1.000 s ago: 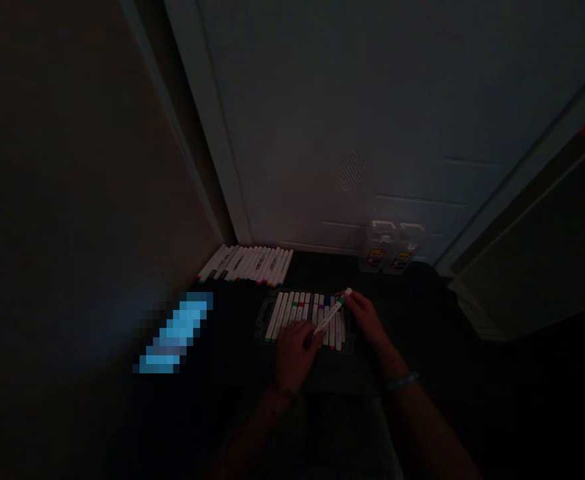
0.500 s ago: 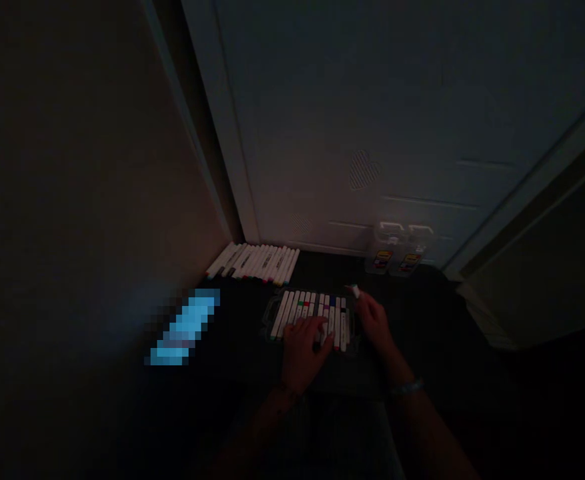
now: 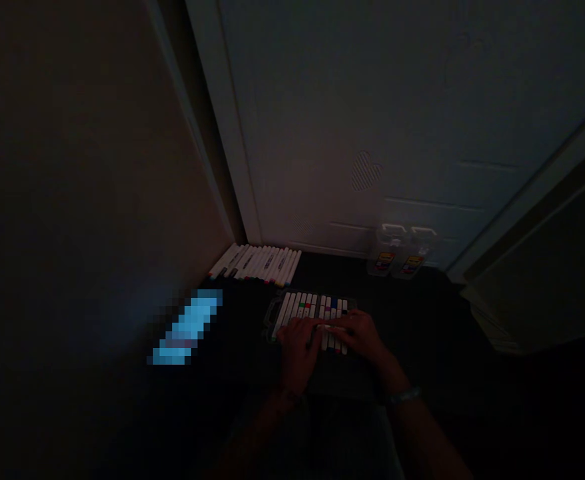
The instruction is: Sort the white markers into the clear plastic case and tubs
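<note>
A clear plastic case (image 3: 271,312) lies open on the dark tabletop, with white markers (image 3: 286,310) in a row inside it. Some markers have green, red, purple or blue bands. Over the middle of this row, my left hand (image 3: 297,350) and my right hand (image 3: 365,335) meet at the fingertips. Between them is a small white marker (image 3: 328,327), lying roughly crosswise. My right fingers are closed on it; my left thumb and index finger close around its left end. Dim light and the fingers hide much of it.
More white markers (image 3: 257,263) lie side by side at the back left. Two clear cases with handles (image 3: 385,250) stand against the white door (image 3: 312,133) at the back right. A pixelated bright blue patch (image 3: 187,327) is on the left, beside the wall (image 3: 97,200).
My right hand has moved left, from beside the case to over the markers, bringing the white marker to my left hand. My left hand has stayed over the case, its fingers drawn closer together.
</note>
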The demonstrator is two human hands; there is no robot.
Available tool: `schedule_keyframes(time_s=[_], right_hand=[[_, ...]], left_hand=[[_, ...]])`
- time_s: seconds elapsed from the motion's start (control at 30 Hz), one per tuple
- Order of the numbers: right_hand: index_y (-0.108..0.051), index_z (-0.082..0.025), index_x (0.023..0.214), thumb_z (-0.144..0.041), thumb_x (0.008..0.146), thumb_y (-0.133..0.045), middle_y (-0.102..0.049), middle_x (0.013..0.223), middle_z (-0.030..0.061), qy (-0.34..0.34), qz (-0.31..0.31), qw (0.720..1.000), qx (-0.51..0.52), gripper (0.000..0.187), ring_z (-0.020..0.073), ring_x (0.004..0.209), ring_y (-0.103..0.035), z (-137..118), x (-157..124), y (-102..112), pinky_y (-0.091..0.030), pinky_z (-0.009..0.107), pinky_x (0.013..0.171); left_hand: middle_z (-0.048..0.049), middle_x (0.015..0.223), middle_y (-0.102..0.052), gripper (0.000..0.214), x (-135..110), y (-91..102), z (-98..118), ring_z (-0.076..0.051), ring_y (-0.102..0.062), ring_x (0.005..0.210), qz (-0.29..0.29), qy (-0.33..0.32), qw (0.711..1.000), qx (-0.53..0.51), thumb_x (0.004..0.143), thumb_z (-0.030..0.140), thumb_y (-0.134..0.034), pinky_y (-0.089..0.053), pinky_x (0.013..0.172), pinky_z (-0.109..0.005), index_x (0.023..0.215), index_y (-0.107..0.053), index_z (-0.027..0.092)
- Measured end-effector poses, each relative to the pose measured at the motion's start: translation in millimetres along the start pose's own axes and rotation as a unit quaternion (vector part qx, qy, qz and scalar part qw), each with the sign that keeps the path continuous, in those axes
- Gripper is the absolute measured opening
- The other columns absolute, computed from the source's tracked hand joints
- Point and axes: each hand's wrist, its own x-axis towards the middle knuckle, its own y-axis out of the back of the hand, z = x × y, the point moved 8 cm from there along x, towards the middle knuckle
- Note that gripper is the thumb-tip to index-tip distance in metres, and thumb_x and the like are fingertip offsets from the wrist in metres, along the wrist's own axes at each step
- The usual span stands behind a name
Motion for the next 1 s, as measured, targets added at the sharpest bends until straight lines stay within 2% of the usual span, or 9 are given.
schedule_keyframes(time_s=[0.1, 0.2, 0.33, 0.5, 0.73, 0.87, 1.0], right_hand=[[-0.067, -0.026, 0.094, -0.035, 0.084, -0.054, -0.07, 0.084, 0.0005, -0.014, 0.032, 0.999, 0.038, 0.018, 0.0146, 0.075, -0.062, 2, 0, 7, -0.042, 0.029, 0.075], [-0.065, -0.024, 0.096, -0.034, 0.083, -0.055, -0.068, 0.089, 0.0032, -0.055, 0.082, 0.991, 0.095, 0.02, 0.0156, 0.079, -0.061, 8, -1, 19, -0.045, 0.028, 0.071], [-0.063, -0.024, 0.102, -0.032, 0.082, -0.056, -0.064, 0.093, 0.0042, -0.064, 0.085, 0.985, 0.139, 0.022, 0.0164, 0.084, -0.058, 6, 0, 23, -0.046, 0.03, 0.073], [-0.064, -0.024, 0.1, -0.031, 0.083, -0.056, -0.061, 0.087, 0.0036, -0.075, 0.106, 0.983, 0.133, 0.02, 0.0161, 0.082, -0.056, 7, 1, 26, -0.045, 0.029, 0.072], [-0.065, -0.024, 0.098, -0.033, 0.083, -0.055, -0.061, 0.081, 0.0035, -0.073, 0.102, 0.988, 0.091, 0.02, 0.0156, 0.074, -0.056, 11, -2, 24, -0.045, 0.028, 0.068], [-0.065, -0.023, 0.097, -0.034, 0.084, -0.054, -0.062, 0.081, 0.0043, -0.059, 0.103, 0.991, 0.054, 0.021, 0.0163, 0.076, -0.056, 10, -3, 23, -0.045, 0.03, 0.071], [-0.065, -0.023, 0.094, -0.034, 0.085, -0.053, -0.064, 0.083, 0.0047, -0.043, 0.102, 0.993, 0.031, 0.019, 0.0171, 0.077, -0.057, 9, -3, 23, -0.045, 0.031, 0.071]], left_hand=[[-0.0028, 0.093, -0.062, 0.02, -1, 10.8, -20, -0.021, -0.052, 0.094, 0.072, 0.059, 0.995, -0.031, 0.087, 0.03, -0.042, -0.031, 0.085, -0.038, 0.092, -0.06, 0.023], [-0.0037, 0.092, -0.06, 0.021, -5, 21.7, -40, -0.021, -0.052, 0.092, 0.147, 0.119, 0.98, -0.057, 0.087, 0.032, -0.042, -0.032, 0.087, -0.038, 0.091, -0.06, 0.022], [-0.004, 0.092, -0.06, 0.023, -8, 24.2, -54, -0.02, -0.054, 0.09, 0.177, 0.151, 0.966, -0.109, 0.087, 0.035, -0.042, -0.038, 0.084, -0.036, 0.094, -0.06, 0.021], [-0.0045, 0.094, -0.061, 0.026, -7, 24.2, -53, -0.02, -0.055, 0.094, 0.181, 0.151, 0.962, -0.136, 0.086, 0.035, -0.043, -0.04, 0.085, -0.035, 0.104, -0.057, 0.023], [-0.0053, 0.093, -0.06, 0.026, -8, 23.6, -56, -0.019, -0.056, 0.089, 0.187, 0.163, 0.957, -0.149, 0.085, 0.038, -0.045, -0.041, 0.084, -0.036, 0.1, -0.058, 0.021], [-0.0054, 0.092, -0.06, 0.027, -10, 23.4, -57, -0.019, -0.056, 0.087, 0.195, 0.169, 0.951, -0.172, 0.084, 0.039, -0.045, -0.042, 0.08, -0.034, 0.099, -0.058, 0.021], [-0.0039, 0.091, -0.06, 0.024, -11, 21.4, -58, -0.018, -0.056, 0.087, 0.184, 0.176, 0.955, -0.151, 0.086, 0.037, -0.043, -0.042, 0.081, -0.033, 0.097, -0.056, 0.021]])
